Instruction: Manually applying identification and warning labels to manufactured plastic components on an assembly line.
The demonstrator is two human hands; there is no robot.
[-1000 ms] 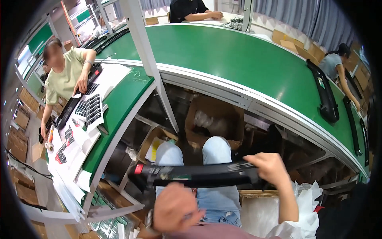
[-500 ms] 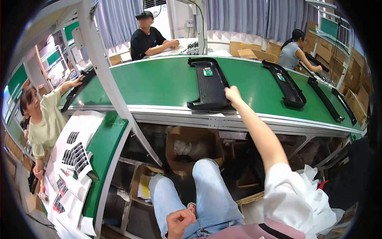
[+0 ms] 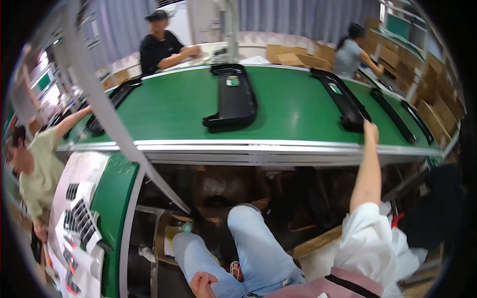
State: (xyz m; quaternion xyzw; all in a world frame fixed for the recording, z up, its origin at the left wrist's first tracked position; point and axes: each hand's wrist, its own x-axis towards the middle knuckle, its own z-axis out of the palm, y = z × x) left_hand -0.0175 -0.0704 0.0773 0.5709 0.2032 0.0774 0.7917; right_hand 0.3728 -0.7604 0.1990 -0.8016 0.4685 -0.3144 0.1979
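Plastic panel, long, black and narrow, lies on the green conveyor belt at its right part, running from the far side toward the near edge, and the right hand reaches up to its near end, touching or just short of it; whether the fingers are closed on it I cannot tell from this angle. It looks like a moulded shell: probably light for its length, stiff enough to keep its shape but likely to flex or twist if lifted by one tip, with smooth, somewhat slippery faces. Its raised rim near the end, or better a point closer to the middle, seems the surest place to grip. The left hand rests low on the lap, loosely curled and holding nothing. A wider black tray lies mid-belt, well apart from the panel, and more black strips lie farther right. The belt looks flat and smooth with a metal edge. Around it other people work, with cardboard boxes and grey curtains behind.
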